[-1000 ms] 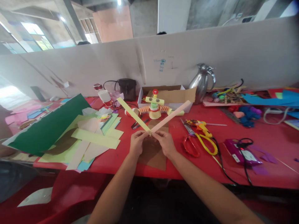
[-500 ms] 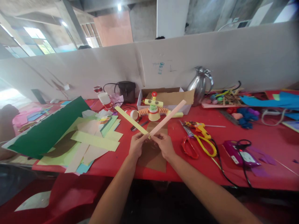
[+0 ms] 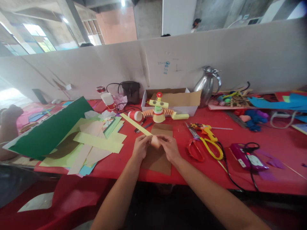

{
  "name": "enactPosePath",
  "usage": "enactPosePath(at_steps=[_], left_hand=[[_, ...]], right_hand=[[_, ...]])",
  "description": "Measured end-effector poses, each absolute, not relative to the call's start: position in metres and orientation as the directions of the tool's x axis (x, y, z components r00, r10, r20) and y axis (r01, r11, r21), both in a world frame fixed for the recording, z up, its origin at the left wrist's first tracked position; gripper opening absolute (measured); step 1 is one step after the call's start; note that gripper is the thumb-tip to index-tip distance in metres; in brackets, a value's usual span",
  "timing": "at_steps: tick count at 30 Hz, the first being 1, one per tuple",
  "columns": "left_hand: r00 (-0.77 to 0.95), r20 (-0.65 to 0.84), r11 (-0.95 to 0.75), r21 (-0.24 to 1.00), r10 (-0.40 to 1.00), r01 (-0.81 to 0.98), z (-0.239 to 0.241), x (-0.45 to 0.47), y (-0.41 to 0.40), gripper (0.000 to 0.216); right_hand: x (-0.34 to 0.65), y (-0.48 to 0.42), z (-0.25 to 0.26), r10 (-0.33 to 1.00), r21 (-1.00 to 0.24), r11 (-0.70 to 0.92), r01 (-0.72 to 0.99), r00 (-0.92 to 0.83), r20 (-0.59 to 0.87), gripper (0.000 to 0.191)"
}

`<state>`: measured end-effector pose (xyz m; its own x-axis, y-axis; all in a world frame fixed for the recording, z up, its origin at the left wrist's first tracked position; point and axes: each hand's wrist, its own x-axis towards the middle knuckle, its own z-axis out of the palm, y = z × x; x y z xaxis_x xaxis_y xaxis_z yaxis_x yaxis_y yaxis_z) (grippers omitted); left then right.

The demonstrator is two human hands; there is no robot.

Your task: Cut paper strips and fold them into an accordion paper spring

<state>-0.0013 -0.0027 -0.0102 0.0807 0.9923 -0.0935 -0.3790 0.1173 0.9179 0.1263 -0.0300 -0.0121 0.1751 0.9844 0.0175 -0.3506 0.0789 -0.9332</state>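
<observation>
My left hand [image 3: 141,148] pinches a pale yellow paper strip [image 3: 136,124] near its lower end; the strip slants up and left. A pink paper strip [image 3: 156,142] meets it at the fingertips, bent down toward me, and my right hand [image 3: 170,149] is closed on it. Both hands are above a brown sheet [image 3: 157,163] on the red table. Just beyond stands a figure of paper and cups [image 3: 158,110] with folded orange arms and a red top. How the strips join is hidden by my fingers.
Paper sheets [image 3: 98,142] and a green board [image 3: 55,131] lie left. To the right are scissors [image 3: 195,150], a yellow glue gun [image 3: 209,132] and a purple corded box [image 3: 249,158]. An open carton [image 3: 194,110] and a steel jug [image 3: 206,84] stand behind. Another person's arm [image 3: 9,127] shows far left.
The pink strip, which pointed up and right, is now folded down over the join between my hands. The yellow strip keeps its slant. My hands stay close together.
</observation>
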Motion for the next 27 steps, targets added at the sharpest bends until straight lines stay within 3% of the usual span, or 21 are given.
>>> enactPosePath(at_steps=[9, 16, 21, 27], left_hand=[[0.112, -0.115, 0.147, 0.924, 0.987, -0.353, -0.008, -0.002, -0.006, 0.025], [0.119, -0.101, 0.138, 0.924, 0.988, -0.358, -0.001, 0.0, -0.01, 0.026], [0.124, -0.128, 0.161, 0.94, 0.984, -0.302, 0.002, -0.001, -0.014, 0.027], [0.139, -0.122, 0.168, 0.9, 0.983, -0.401, -0.001, 0.0, -0.013, 0.026]], right_hand=[[0.129, -0.033, -0.006, 0.983, -0.968, 0.12, -0.22, 0.163, 0.085, 0.013], [0.131, -0.035, -0.005, 0.98, -0.96, 0.171, -0.22, 0.141, 0.142, 0.013], [0.13, -0.034, -0.007, 0.978, -0.967, 0.157, -0.198, 0.165, 0.125, 0.016], [0.129, -0.031, -0.009, 0.98, -0.965, 0.128, -0.23, 0.179, 0.088, 0.022]])
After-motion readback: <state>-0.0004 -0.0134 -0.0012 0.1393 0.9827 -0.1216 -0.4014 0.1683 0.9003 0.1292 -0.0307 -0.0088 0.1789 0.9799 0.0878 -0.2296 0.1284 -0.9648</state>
